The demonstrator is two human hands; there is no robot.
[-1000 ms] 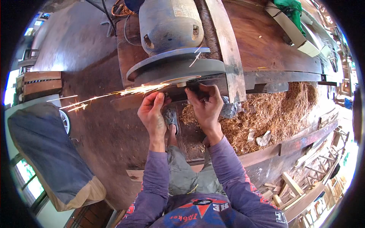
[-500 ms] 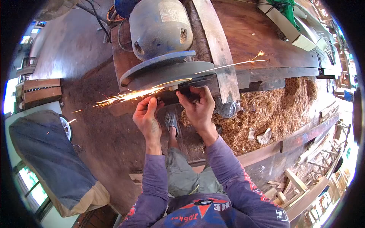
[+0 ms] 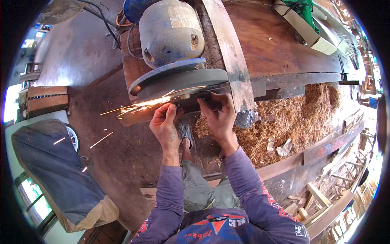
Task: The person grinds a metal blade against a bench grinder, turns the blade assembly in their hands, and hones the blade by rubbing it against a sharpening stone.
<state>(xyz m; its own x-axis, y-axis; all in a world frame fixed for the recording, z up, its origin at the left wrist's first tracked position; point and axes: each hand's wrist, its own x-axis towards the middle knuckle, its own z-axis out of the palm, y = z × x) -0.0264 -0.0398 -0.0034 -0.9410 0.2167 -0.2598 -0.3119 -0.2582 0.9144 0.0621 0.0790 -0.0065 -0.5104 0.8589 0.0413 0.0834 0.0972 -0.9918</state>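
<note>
Left hand (image 3: 165, 127) near grinding wheel (image 3: 187, 81), shirt (image 3: 219, 232) lettered "HE"

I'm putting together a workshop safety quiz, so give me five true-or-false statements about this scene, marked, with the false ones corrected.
1. Sparks are flying at the grinding wheel. True.
2. Both hands wear thick gloves. False: the left hand and the right hand are bare.
3. Wood shavings lie heaped to the person's right. True.
4. The sleeves are rolled up above the elbows. False: the purple sleeves come down over the forearms.
5. On the person's left, a spoked wheel shows beside a dark cover. True.
</note>
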